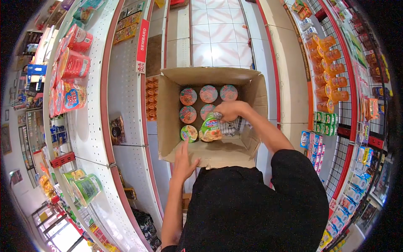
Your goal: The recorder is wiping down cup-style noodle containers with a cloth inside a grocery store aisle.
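Note:
An open cardboard box (211, 154) stands in front of me, with several instant noodle cups in it. Most cups, such as the orange-lidded one (188, 96) at the far left corner, stand upright with lids up. My right hand (231, 111) is inside the box, closed on a checked cloth (231, 127). A green noodle cup (210, 127) lies tilted right below that hand, its side showing; whether the fingers touch it is hidden. My left hand (185, 162) is at the near left edge of the box, fingers extended close to a green-lidded cup (189, 134), holding nothing.
A white perforated shelf (94, 132) on the left bears red noodle cups (74, 64) and green noodle cups (86, 189). Orange drink cups (337, 82) and small boxed goods (326, 118) line the right shelf. Beyond the box lies a tiled floor (220, 34).

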A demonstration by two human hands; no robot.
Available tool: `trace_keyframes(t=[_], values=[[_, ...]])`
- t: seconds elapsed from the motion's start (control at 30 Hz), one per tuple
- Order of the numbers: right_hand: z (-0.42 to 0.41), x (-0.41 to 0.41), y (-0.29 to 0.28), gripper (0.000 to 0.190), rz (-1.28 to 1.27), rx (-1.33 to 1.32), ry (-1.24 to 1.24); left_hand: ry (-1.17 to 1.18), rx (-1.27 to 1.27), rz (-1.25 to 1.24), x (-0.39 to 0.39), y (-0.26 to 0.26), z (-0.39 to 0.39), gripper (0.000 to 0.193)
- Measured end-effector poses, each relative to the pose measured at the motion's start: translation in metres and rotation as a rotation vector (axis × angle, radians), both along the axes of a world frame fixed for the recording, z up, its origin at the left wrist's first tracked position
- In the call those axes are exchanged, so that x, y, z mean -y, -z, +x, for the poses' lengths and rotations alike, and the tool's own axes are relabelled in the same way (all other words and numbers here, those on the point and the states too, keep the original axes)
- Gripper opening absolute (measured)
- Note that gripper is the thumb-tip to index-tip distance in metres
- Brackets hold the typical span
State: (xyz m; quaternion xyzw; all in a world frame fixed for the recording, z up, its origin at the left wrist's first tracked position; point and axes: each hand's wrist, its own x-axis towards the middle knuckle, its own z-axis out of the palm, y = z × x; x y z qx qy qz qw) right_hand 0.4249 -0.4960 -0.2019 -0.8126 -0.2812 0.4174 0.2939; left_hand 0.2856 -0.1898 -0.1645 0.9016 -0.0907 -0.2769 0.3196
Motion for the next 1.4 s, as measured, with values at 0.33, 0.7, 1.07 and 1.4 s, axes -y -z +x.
trace_keyframes(t=[0.33,0.7,1.07,1.4], values=[[-0.004,0.001,-0.071,0.040,0.447,-0.046,0.197,-0.351,0.142,-0.620,0.046,-0.022,0.022,0.117],[-0.118,-0.115,-0.115,0.068,0.564,0.628,0.158,-0.468,0.222,-0.602,0.001,-0.039,0.010,0.081],[-0.119,-0.122,-0.133,0.065,0.617,0.686,0.151,-0.338,0.580,-0.238,-0.017,-0.081,0.015,0.077],[-0.098,-0.107,-0.139,0.072,0.669,0.701,0.386,-0.085,0.770,-0.106,0.016,-0.125,0.010,0.090]])
